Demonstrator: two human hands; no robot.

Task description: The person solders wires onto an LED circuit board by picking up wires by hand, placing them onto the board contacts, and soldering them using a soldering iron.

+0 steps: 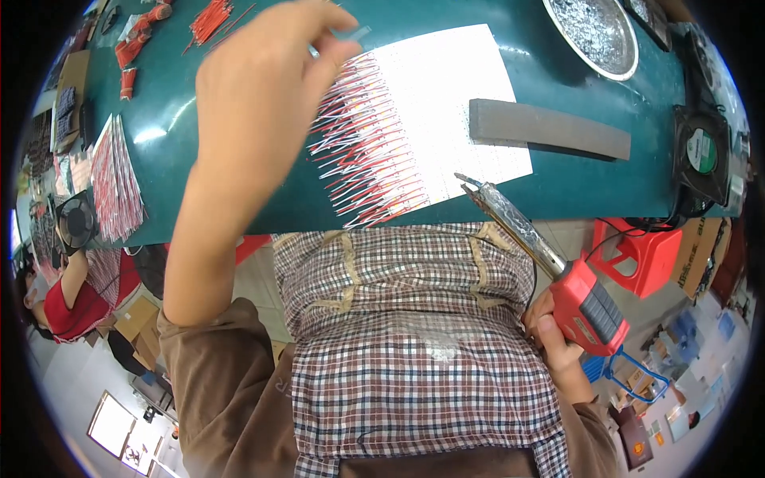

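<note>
My left hand [267, 80] is raised over the left part of a white panel [446, 88]. Its fingers are pinched on a small pale, see-through piece [360, 34] whose kind I cannot make out. Short red and white wires [370, 147] stick out in a dense row along the panel's left side. Low at the right, my right hand [550, 338] is closed on a red and black soldering gun [590, 307]. The gun's metal tip points up and left, close to the panel's lower edge. A dark grey bar [550, 129] lies across the panel's right side.
A round metal bowl [594, 36] stands at the back right, and a black fan [701, 151] at the right edge. Red wire bundles [135, 44] and a red-white wire bundle [118, 183] lie at the left. Another person [72, 299] sits beyond. A red stool [637, 255] stands below the table.
</note>
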